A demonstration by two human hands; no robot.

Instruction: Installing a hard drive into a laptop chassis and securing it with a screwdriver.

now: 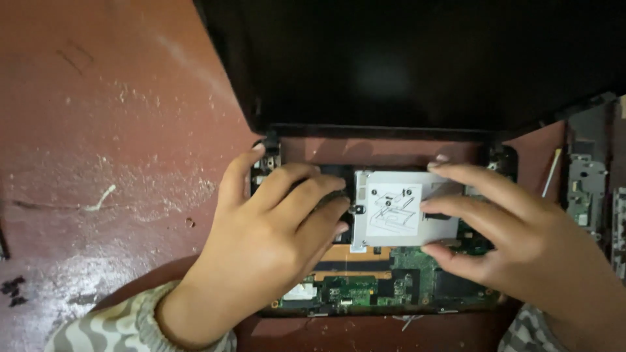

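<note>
Silver hard-drive caddy (391, 208) lies between hands on opened laptop base (365, 287); left hand (274, 241) fingers curled against its left edge, right hand (515, 234) fingertips pressing right edge.

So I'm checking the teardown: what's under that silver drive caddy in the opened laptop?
Below the silver drive caddy, green circuit board and an orange strip show. Directly beneath it is hidden by the caddy, and both hands, left and right, cover its sides.
</note>
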